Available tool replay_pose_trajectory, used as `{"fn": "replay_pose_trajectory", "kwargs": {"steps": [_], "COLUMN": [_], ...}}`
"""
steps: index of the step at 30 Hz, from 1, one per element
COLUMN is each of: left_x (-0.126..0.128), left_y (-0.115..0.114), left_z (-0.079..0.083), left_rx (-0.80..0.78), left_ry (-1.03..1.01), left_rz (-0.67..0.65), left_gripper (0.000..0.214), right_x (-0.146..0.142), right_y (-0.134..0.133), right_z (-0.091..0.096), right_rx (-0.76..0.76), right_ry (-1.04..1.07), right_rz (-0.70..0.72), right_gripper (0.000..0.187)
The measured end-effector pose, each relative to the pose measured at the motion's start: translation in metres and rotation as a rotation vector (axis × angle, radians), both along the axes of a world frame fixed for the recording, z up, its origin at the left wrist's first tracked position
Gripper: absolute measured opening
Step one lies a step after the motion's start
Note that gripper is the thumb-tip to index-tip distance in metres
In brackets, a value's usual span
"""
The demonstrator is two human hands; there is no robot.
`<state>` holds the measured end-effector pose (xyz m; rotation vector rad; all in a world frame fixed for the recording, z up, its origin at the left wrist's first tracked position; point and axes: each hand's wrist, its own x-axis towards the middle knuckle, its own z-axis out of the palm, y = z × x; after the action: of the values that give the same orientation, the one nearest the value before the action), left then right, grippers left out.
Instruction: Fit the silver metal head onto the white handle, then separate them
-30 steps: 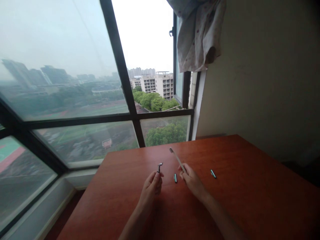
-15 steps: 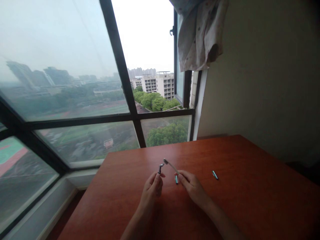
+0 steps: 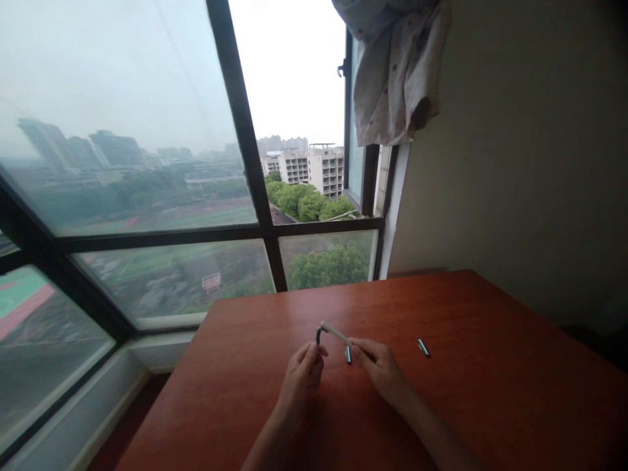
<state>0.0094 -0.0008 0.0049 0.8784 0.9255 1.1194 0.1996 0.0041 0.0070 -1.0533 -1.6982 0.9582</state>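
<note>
My left hand (image 3: pixel 305 367) is closed around a dark razor handle (image 3: pixel 318 335), whose bare neck sticks up above the fingers. Between the fingers of my right hand (image 3: pixel 377 363) is a pale toothbrush (image 3: pixel 335 332), its head reaching left to the top of the razor handle and seeming to touch it. Most of both handles is hidden in the hands. Just left of my right fingertips, a small green-and-silver razor head (image 3: pixel 348 354) lies on the table. Farther right lies a second razor head (image 3: pixel 423 347) of similar look.
The reddish-brown wooden table (image 3: pixel 235 379) spreads under both hands. Dark-framed windows (image 3: pixel 271 230) rise beyond its far edge, one pane swung open. A spotted light curtain (image 3: pixel 392 85) hangs bunched at the upper right, beside a plain wall (image 3: pixel 495 183).
The toothbrush head has turned and come onto the razor handle's neck; before, its bristles showed just above it. Both razor heads lie where they were. The view has shifted slightly.
</note>
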Motion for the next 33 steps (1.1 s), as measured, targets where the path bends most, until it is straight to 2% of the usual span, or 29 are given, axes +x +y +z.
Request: {"fn": "replay_pose_trajectory", "kwargs": {"steps": [9, 16, 24, 29, 33], "left_x": [0.001, -0.003, -0.008, -0.008, -0.006], "left_y": [-0.003, 0.000, -0.001, -0.005, -0.007], "left_z": [0.005, 0.003, 0.002, 0.010, 0.015], "left_rx": [-0.031, 0.092, 0.222, 0.277, 0.282], "left_ry": [-0.067, 0.107, 0.256, 0.308, 0.340], "left_rz": [-0.014, 0.024, 0.086, 0.079, 0.092], "left_gripper": [0.046, 0.048, 0.043, 0.037, 0.037], "right_x": [0.003, 0.004, 0.008, 0.012, 0.011], "right_y": [0.003, 0.003, 0.000, 0.003, 0.001], "right_z": [0.005, 0.003, 0.007, 0.005, 0.006], "right_rx": [0.086, 0.061, 0.088, 0.118, 0.136], "right_ry": [-0.088, -0.041, -0.079, -0.127, -0.215], "right_rz": [-0.047, -0.074, -0.060, -0.139, -0.088], "right_gripper": [0.039, 0.041, 0.043, 0.042, 0.040]}}
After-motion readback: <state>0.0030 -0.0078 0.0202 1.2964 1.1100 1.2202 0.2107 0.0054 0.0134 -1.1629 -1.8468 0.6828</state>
